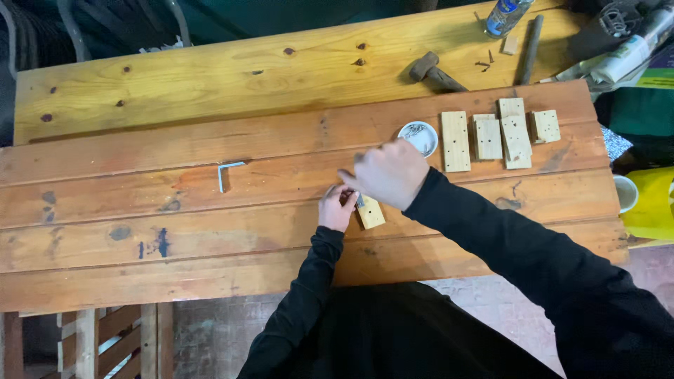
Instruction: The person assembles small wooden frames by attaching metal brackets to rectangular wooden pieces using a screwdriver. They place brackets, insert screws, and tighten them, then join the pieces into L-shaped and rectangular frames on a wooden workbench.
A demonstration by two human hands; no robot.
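Note:
My left hand [337, 209] rests on the wooden table [210, 203] with its fingers curled beside a small pale wood block [371, 213]. My right hand [388, 172] hovers just above it, fingers pinched down at the block's near end on what looks like a small metal piece, mostly hidden. Both arms wear black sleeves. The block lies flat at the table's middle.
Several pale wood blocks with holes [498, 137] lie at the right, next to a small white dish [419, 135] with small metal parts. A metal L-bracket [225, 172] lies left of centre. A hammer [435, 72], a bottle [504, 15] and loose screws sit at the back.

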